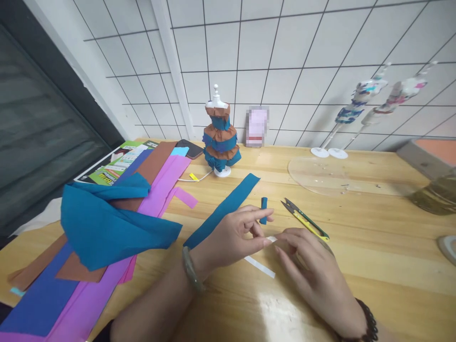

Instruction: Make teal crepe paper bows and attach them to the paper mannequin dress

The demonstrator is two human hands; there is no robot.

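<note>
My left hand (pixel 237 235) pinches a small white strip (pixel 271 239) between thumb and fingers, with its index finger stretched out above. At the strip's other end are the curled fingertips of my right hand (pixel 311 266); their exact grip is partly hidden. A longer white strip (pixel 261 267) lies on the table just below the hands. Beyond my left hand lies a long teal crepe paper strip (pixel 226 206), partly covered by that hand. Near its index fingertip is a small folded teal piece (pixel 263 209). Yellow-and-green thread snips (pixel 305 221) rest beyond my right hand.
Teal, brown, blue and purple crepe paper (pixel 107 223) is heaped at left. A dress form (pixel 219 135) in teal and brown ruffles stands by the tiled wall. Further right are two decorated white forms (pixel 359 95), a clear round sheet (pixel 317 175) and a glass container (pixel 436 192).
</note>
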